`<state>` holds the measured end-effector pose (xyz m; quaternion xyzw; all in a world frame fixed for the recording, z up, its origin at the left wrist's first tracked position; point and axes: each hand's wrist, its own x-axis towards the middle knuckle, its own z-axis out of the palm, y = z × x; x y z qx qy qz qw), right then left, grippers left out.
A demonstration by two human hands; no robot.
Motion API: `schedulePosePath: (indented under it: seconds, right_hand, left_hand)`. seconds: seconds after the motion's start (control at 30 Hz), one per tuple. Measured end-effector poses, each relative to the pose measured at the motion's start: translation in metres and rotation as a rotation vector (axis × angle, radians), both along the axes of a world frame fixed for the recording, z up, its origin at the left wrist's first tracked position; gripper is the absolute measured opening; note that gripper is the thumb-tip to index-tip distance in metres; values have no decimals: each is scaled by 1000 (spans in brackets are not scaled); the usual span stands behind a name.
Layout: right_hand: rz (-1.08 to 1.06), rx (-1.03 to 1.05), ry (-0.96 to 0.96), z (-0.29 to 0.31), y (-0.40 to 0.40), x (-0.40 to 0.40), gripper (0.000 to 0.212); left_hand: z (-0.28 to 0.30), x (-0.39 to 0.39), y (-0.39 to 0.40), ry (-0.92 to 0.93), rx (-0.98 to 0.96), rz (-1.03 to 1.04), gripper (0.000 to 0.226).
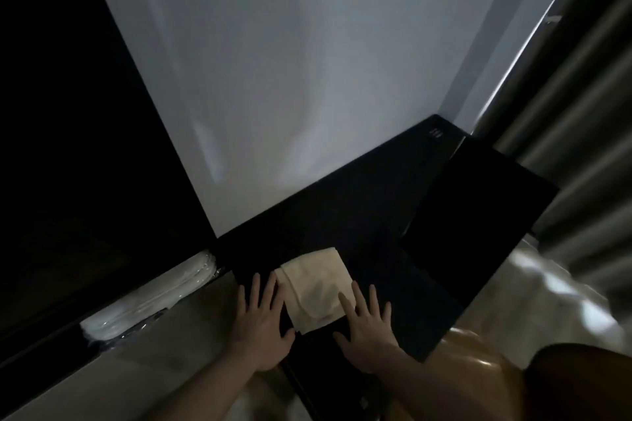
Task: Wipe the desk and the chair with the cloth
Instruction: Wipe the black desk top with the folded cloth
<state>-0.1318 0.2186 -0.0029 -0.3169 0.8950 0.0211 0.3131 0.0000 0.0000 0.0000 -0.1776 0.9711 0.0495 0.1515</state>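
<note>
A folded cream cloth [316,285] lies flat on the black desk [376,202], near its front edge. My left hand [261,321] lies flat on the desk with straight fingers, touching the cloth's left edge. My right hand [367,328] also lies flat, its index finger resting on the cloth's right side. Neither hand grips the cloth. A brown chair [478,376] shows partly at the lower right, below the desk's edge.
A white wall [273,79] rises behind the desk. A black panel [478,205] lies on the desk at the right. Grey curtains [588,113] hang at the far right. A white plastic-wrapped bundle [154,297] sits left of the desk beside a dark surface.
</note>
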Motion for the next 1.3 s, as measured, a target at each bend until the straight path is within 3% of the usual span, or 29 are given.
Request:
schedulePosePath:
  seconds: [0.17,0.27,0.53,0.67,0.93,1.3]
  right_hand:
    - [70,-64,-8,-8,-29,-24,90]
    - [134,-45,-3,-18,-54,-35,92]
    - [93,17,-156,-78,-106,-31,96]
    - [105,25,-145,-89,-98,-22,90]
    - [121,103,-304,-54,-50,-6,87]
    - [-17,10,-254,-66,-6,28,76]
  left_hand:
    - [0,-10,-6,5,-57,3,104]
    - [-7,-16,-10,-44,7,4,99]
    - [-47,-24,-33,-18,22,64,89]
    - [-53,-11,-34,-42,27,73,87]
    - [-46,19,-16,-98,55,25,86]
    - [-3,6,5,-269,114,-55,87]
